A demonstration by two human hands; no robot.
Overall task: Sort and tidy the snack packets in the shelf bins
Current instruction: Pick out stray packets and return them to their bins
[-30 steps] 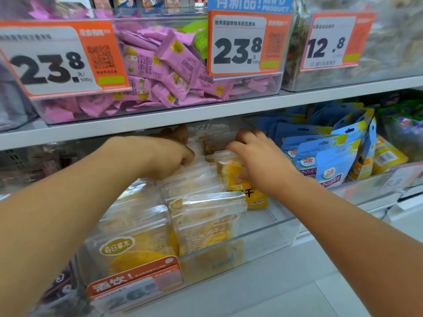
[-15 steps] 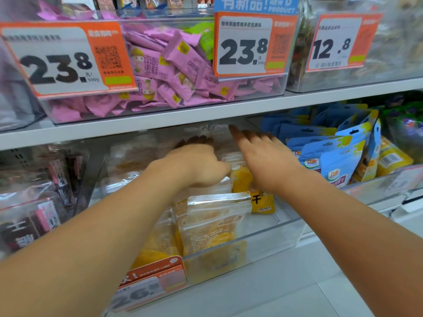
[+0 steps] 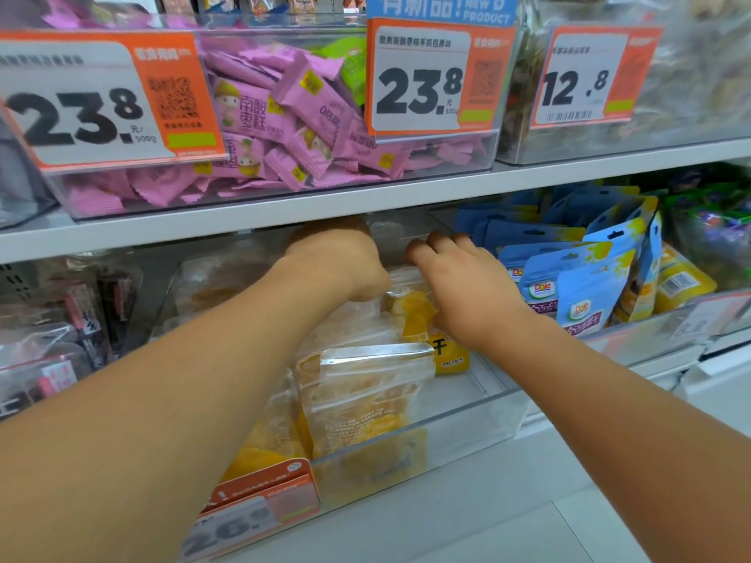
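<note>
Both my arms reach into the clear bin (image 3: 467,424) on the lower shelf. This bin holds clear packets with yellow dried fruit inside. They stand upright in a row from the front wall to the back, with the long side vertical and the flat face turned to me. The front packet (image 3: 365,400) leans a little against the front wall. Behind it, a yellow packet (image 3: 422,319) stands just under my right wrist.

My left hand (image 3: 341,266) is deep at the back of the bin, with the fingers curled down behind the packets. I cannot tell if it grips one, because the fingers are hidden. My right hand (image 3: 463,286) is also curled, and its fingertips touch the top edge of a clear packet (image 3: 406,278) near the back; a real grip I cannot see.

The white shelf board (image 3: 284,213) passes just above my hands and hides the rear of the bin. Above it, another clear bin (image 3: 447,164) is full of pink small packets (image 3: 284,115), with orange price tags (image 3: 101,99) on the front. To the right, blue Dole pouches (image 3: 581,294) stand in the neighbour bin.
</note>
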